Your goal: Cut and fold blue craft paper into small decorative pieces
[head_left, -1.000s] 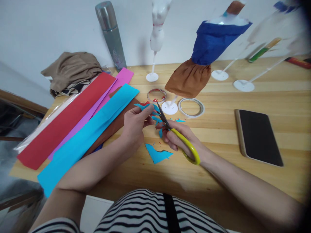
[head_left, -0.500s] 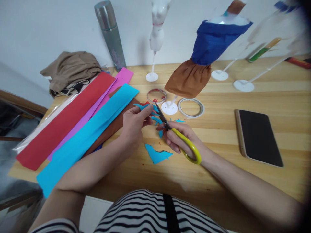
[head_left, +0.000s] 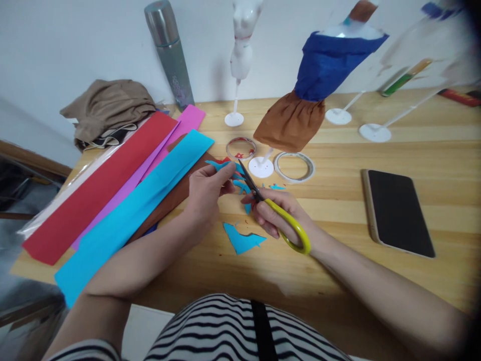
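Observation:
Between thumb and fingers, my left hand (head_left: 208, 189) pinches a small piece of blue paper (head_left: 220, 165). My right hand (head_left: 276, 213) grips yellow-handled scissors (head_left: 289, 225), whose dark blades meet the right edge of that piece; whether they are parted I cannot make out. Another blue strip (head_left: 242, 187) shows just under the hands. A larger blue offcut (head_left: 242, 239) lies flat on the table nearer my body, and small blue scraps (head_left: 277, 187) are scattered beyond my right hand.
Folded red (head_left: 101, 185) and blue paper (head_left: 139, 210) lie at the left. A mannequin in a blue and brown paper dress (head_left: 293, 120) stands behind the hands, beside rolls of tape (head_left: 295, 167). A bare mannequin (head_left: 241, 55), a flask (head_left: 169, 55) and a phone (head_left: 400, 213) surround them.
Almost nothing differs. The whole view has shifted very slightly, while both hands, the scissors and the blue paper keep the same places relative to each other.

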Motion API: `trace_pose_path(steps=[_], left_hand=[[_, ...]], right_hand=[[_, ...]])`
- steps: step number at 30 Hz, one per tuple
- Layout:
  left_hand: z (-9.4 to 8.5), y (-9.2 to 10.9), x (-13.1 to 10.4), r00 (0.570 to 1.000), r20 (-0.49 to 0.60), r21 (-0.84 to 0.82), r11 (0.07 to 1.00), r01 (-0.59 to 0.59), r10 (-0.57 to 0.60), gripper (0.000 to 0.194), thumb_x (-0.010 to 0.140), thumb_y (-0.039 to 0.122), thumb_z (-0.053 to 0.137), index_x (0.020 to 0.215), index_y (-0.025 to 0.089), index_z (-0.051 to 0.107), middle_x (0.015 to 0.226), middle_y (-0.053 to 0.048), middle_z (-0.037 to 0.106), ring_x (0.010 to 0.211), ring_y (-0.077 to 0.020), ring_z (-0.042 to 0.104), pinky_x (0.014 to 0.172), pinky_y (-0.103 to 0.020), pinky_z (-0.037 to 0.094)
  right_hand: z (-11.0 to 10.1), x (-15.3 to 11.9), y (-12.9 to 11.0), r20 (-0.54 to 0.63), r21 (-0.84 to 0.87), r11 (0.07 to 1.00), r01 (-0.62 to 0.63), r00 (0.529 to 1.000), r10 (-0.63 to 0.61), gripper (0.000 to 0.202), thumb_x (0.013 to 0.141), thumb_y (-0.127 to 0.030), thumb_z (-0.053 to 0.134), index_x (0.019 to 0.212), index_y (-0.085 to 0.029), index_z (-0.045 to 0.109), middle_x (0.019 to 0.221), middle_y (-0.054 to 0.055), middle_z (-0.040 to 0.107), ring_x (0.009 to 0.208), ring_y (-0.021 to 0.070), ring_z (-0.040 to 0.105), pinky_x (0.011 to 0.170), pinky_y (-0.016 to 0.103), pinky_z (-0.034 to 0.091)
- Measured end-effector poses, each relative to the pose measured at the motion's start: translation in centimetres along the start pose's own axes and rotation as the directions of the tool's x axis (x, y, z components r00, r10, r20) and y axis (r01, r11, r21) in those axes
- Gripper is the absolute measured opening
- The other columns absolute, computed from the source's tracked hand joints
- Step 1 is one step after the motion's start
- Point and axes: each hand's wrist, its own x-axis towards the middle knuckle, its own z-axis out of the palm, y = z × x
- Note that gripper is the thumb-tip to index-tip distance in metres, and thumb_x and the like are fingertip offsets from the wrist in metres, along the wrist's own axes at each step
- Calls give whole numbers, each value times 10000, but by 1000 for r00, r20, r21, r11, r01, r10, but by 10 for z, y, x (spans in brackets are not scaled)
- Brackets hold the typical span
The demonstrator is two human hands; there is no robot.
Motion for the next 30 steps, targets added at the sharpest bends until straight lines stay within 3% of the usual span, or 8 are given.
trace_pose_path(steps=[30], left_hand=[[-3, -1, 4, 1000, 11, 25, 1000, 13, -13, 290, 741, 358, 945, 669, 165, 741, 689, -29, 752, 534, -88, 603, 585, -231, 523]], right_hand=[[1, -4, -7, -17, -31, 999, -21, 1000, 21, 602, 843, -776, 773, 965, -205, 626, 545, -112, 440, 370, 53, 329, 374, 211, 237]])
